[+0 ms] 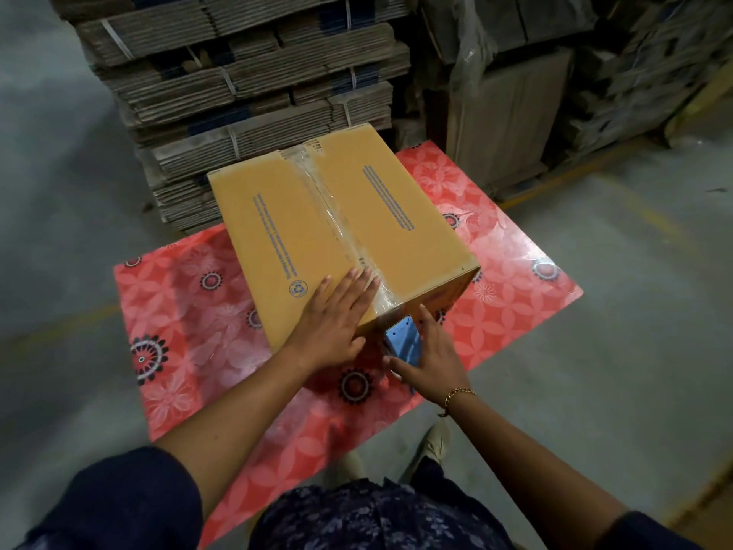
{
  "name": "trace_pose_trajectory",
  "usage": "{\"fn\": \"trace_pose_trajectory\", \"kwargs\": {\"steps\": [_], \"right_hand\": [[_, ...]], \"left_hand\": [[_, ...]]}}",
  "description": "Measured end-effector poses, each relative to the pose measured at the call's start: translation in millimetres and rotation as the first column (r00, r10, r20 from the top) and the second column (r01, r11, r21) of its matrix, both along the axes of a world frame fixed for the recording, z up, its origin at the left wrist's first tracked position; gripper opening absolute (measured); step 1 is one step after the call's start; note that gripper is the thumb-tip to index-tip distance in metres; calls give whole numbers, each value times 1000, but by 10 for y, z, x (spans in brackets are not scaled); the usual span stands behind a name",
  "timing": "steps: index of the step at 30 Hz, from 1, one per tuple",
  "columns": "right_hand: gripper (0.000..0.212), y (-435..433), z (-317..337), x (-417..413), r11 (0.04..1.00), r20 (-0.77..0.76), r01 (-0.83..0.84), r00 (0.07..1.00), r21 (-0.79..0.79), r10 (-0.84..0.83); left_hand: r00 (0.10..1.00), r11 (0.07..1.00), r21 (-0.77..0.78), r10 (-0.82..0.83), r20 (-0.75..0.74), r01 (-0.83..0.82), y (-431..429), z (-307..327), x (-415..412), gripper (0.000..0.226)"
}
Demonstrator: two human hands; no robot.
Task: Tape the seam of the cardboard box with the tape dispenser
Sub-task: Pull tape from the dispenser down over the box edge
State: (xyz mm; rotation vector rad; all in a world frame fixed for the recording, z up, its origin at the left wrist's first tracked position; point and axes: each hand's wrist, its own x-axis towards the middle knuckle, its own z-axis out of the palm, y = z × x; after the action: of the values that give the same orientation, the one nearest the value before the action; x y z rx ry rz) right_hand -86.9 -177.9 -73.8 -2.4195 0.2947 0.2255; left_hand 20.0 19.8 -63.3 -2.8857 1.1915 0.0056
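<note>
Matt tan cardboard box [341, 228], its seam under glossy clear tape [331, 208]. Blue metal dispenser [402, 343]. Shiny, smooth floral plastic covers the table [190, 311]. Dull concrete floor [595, 351].

left hand [337, 317] flat on taped box [341, 232] (right hand [430, 361] grips dispenser [404, 341]).

Warehouse: strapped flat-carton stacks [246, 85], wrapped pallets [634, 73], concrete floor [634, 291].
</note>
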Motion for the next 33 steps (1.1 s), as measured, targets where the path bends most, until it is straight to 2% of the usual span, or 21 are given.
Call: {"fn": "trace_pose_trajectory", "kwargs": {"steps": [7,12,17,23,28,33], "right_hand": [[108,29,-55,107,1000,-109,18,994,10,-17],[97,111,-128,78,997,-141,45,989,-63,-53],[87,152,-127,-130,988,-81,134,987,-72,-140],[62,162,-130,-398,967,36,222,975,-120,-220],[57,141,-58,-457,972,78,233,969,24,-234],[61,128,87,-473,969,60,235,971,-74,-231]], "left_hand": [[996,997,54,-58,-71,62,-194,-11,110,94],[996,998,-1,-61,-58,61,-173,-75,132,82],[997,998,-51,-46,-55,44,-186,-92,127,76],[998,996,-79,-38,-59,33,-187,-93,126,73],[998,997,-70,-38,-49,35,-195,-87,115,72],[998,998,-68,-16,-68,12,-239,-51,105,74]]}}
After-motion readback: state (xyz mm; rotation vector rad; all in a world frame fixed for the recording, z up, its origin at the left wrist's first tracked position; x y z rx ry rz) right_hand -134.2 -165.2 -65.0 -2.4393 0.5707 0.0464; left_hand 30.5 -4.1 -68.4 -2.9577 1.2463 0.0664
